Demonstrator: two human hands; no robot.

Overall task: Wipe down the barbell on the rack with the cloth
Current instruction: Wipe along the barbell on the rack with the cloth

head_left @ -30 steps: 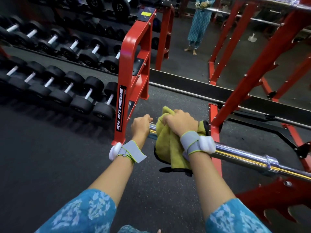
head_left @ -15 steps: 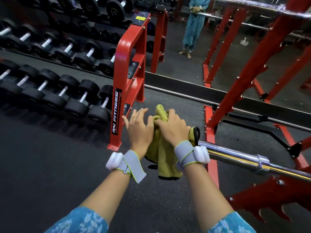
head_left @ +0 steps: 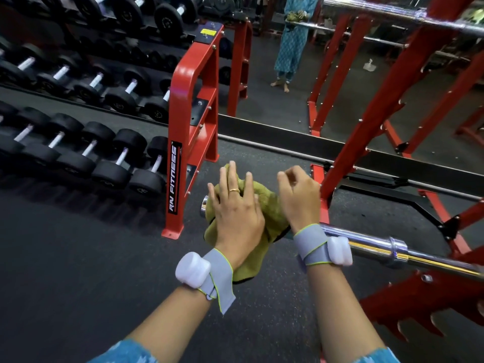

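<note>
A chrome barbell (head_left: pixel 366 239) lies across the red rack (head_left: pixel 372 119), and its left end (head_left: pixel 204 205) sticks out past a green cloth (head_left: pixel 267 203) draped over it. My left hand (head_left: pixel 235 208) lies flat on the cloth with its fingers spread and straight, pressing it onto the bar's end. Just to the right, my right hand (head_left: pixel 301 197) hovers over the cloth's edge with its fingers loosely curled. I see nothing held in it. The bar under the cloth is hidden.
Rows of black dumbbells (head_left: pixel 78 153) fill the left side. A red stand marked RN FITNESS (head_left: pixel 178 179) rises just left of the bar's end. Behind is a mirror showing a standing person (head_left: pixel 293 40). A second bar (head_left: pixel 392 14) crosses the top right.
My left hand let go of the bar's end and moved onto the cloth, now pressing flat. My right hand released its grip on the cloth and shifted right.
</note>
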